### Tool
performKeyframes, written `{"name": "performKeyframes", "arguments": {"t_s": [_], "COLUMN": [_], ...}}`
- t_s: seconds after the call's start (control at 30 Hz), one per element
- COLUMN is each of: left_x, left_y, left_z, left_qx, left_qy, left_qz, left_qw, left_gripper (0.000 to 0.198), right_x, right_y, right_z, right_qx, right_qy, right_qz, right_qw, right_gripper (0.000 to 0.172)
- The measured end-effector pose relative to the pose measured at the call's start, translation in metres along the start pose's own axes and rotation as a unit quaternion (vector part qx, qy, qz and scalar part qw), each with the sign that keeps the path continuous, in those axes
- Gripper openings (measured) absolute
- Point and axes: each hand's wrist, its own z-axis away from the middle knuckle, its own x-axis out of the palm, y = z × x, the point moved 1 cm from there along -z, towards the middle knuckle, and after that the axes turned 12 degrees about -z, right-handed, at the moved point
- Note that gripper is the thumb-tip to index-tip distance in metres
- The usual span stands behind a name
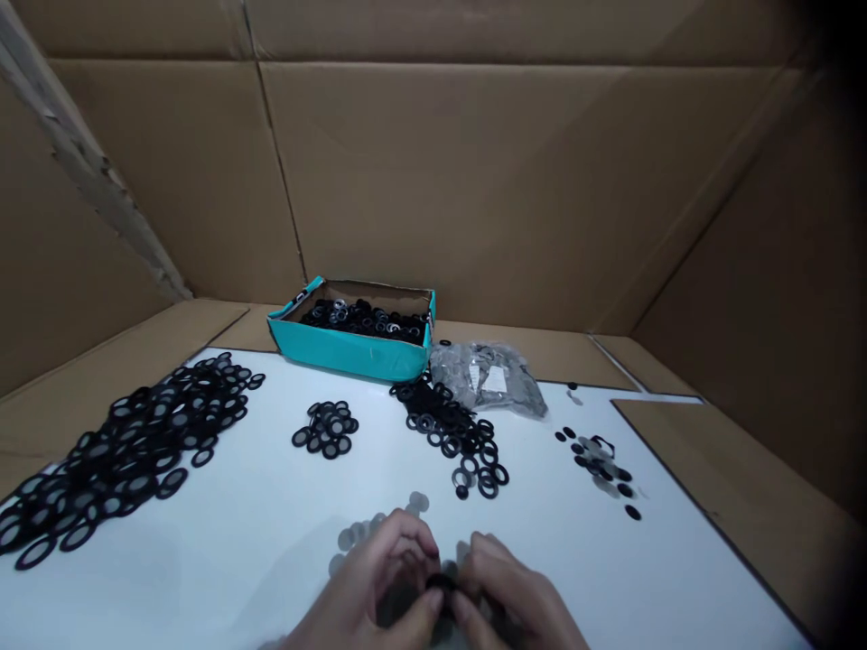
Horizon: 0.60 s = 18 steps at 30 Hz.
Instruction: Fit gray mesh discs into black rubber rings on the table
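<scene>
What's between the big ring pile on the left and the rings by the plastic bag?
The head view shows a small cluster of black rings there, on the white surface.

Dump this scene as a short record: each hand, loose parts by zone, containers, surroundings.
left hand: pinching a small black part, outline partly hidden
right hand: pinching the same part
near hands: loose grey discs
left zone: long heap of black-rimmed pieces
centre: small cluster of similar pieces; loose black rings farther right
right zone: scattered black discs, some grey ones among them
containers: teal box holding rings; plastic bag to its right
surroundings: white tabletop, cardboard walls
</scene>
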Motion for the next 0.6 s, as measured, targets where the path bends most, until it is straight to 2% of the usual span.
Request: {"name": "performKeyframes", "arguments": {"t_s": [0.1,0.2,0.27,0.4,0.6], "left_x": [-0.001,-0.002,-0.003,-0.007,-0.01], "left_y": [-0.001,-0.009,-0.012,-0.008,0.003], "left_z": [0.0,-0.004,-0.007,-0.009,-0.001], "left_qx": [-0.003,-0.001,0.0,0.01,0.029], "left_qy": [-0.007,-0.016,0.009,0.04,0.001], "left_qz": [0.0,0.006,0.013,0.031,0.031], "left_qw": [1.0,1.0,1.0,0.999,0.999], "left_gripper": [0.018,0.021,0.022,0.025,0.024], "right_x": [0.0,0.003,0.003,-0.001,-0.005], "right_y": [-0.002,-0.002,-0.003,-0.011,-0.018], "right_z": [0.001,0.0,-0.002,-0.003,-0.004], "right_qx": [0.022,0.02,0.024,0.071,0.024], "right_qy": [0.011,-0.026,-0.039,-0.008,0.002], "right_qz": [-0.032,-0.054,-0.063,-0.132,-0.194], "right_qw": [0.999,0.998,0.997,0.989,0.981], "right_gripper": [0.028,0.032,0.034,0.037,0.038]}}
